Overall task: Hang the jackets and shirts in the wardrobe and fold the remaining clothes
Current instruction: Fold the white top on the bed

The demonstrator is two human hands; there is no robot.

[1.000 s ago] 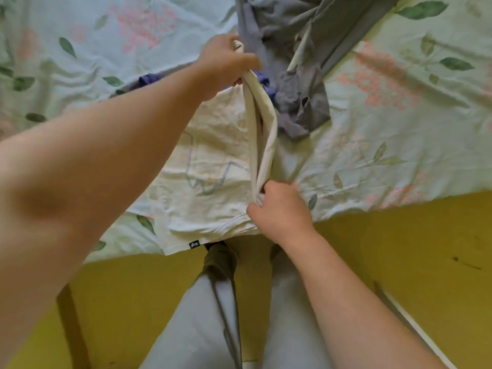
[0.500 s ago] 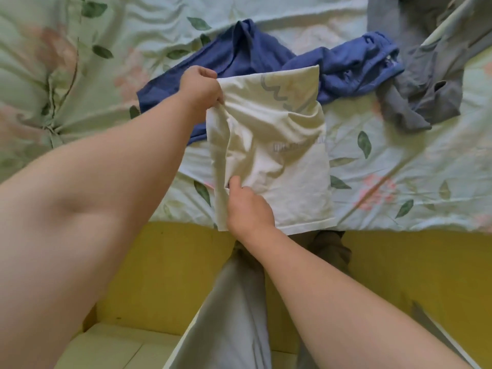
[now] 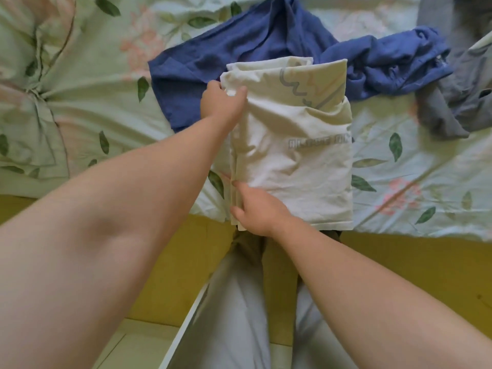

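- One white shirt (image 3: 292,161) lay folded into a long narrow panel at the near edge of the bed (image 3: 80,107), its hem hanging just over that edge. By my reading, the lengthwise folds were made and a crosswise fold was not yet done.
- Two more garments lay unfolded farther in. A blue garment (image 3: 239,49) was crumpled and partly under the shirt's far end, and a grey garment (image 3: 452,107) was bunched beside it toward the right edge.
- No wardrobe or hanger showed, so much of the task seemed left.
- The left hand (image 3: 222,102) was at the end of an arm stretched forward, its fingers (image 3: 237,92) pinching the shirt's far-left corner.
- The right hand (image 3: 259,209) sat at the near-left corner, thumb on top and the other digits tucked among the stacked layers, grasping that edge.
- Below the bed's edge were the yellow bed side (image 3: 399,265) and the person's grey-trousered legs (image 3: 239,315).
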